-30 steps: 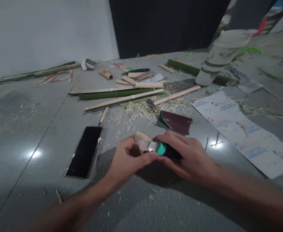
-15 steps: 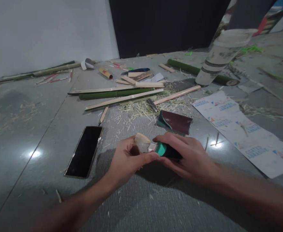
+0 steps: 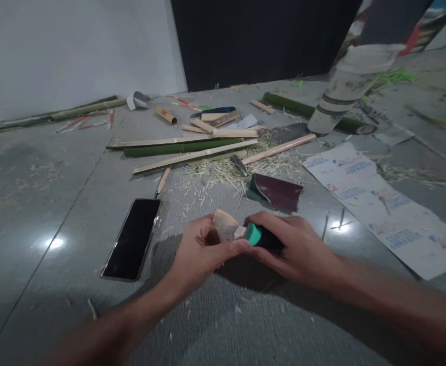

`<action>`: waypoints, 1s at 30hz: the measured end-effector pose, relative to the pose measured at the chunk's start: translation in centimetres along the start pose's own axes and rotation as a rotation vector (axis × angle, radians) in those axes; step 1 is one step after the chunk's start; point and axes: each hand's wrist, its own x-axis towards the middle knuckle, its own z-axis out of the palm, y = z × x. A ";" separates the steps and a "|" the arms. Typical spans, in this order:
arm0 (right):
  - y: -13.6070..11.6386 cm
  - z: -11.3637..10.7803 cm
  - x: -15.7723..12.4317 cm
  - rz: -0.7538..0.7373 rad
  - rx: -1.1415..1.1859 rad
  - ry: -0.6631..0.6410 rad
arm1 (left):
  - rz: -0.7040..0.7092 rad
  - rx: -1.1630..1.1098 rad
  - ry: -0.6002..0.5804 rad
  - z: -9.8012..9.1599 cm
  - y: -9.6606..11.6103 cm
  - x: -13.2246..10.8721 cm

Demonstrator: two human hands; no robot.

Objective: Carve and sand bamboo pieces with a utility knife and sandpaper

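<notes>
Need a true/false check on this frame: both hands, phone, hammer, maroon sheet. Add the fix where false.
1. The right hand grips a green-and-black tool. True.
2. The left hand is empty. False: it holds a pale piece.
3. The phone shows a lit screen. False: its screen is dark.
4. The hammer lies among shavings, handle toward the picture's right. True.
5. The maroon sheet lies left of the phone in the picture. False: it lies to the right of it.

It's a workshop – hammer [image 3: 280, 148], bamboo [image 3: 185, 148] and shavings [image 3: 219, 174].
</notes>
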 end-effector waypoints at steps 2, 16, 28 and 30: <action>-0.1 0.0 0.0 0.008 0.003 0.001 | 0.014 0.015 0.003 0.0 0.0 0.0; 0.1 0.2 0.0 0.036 0.041 0.007 | 0.070 0.115 -0.013 -0.5 0.0 0.2; 0.1 0.3 0.1 0.027 0.034 0.034 | 0.071 0.118 -0.004 -0.4 0.0 0.2; 0.2 0.3 0.1 0.023 0.024 0.040 | 0.063 0.121 -0.002 -0.4 0.0 0.2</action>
